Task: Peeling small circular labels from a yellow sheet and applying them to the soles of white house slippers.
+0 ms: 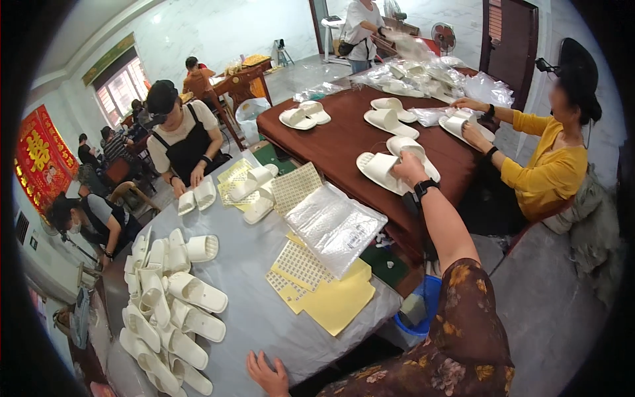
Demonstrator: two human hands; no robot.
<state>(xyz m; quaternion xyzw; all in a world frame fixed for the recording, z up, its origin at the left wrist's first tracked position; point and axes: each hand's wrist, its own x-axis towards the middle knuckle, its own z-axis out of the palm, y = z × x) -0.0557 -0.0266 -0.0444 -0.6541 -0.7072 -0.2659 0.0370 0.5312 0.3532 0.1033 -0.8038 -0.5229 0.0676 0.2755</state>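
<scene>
My right arm reaches across to the brown-covered table, where my right hand (411, 168) is closed at the straps of a pair of cream slippers (378, 169). The fingertips are partly hidden behind the straps. My left hand (268, 374) lies with fingers spread on the near edge of the grey-covered table (258, 317). To its left is a large heap of cream slippers (188, 291). Ahead of it are yellow sheets of small printed labels (303, 264), a plain yellow backing sheet (338, 301) and a silvery plastic packet (335, 225).
Across the grey table a person in a black apron (188, 135) handles two slippers. At right, a person in yellow (546, 159) holds a slipper over the brown table (317, 147). Bagged slippers (423, 76) are piled at its far end. A blue bin (430, 301) stands below my right arm.
</scene>
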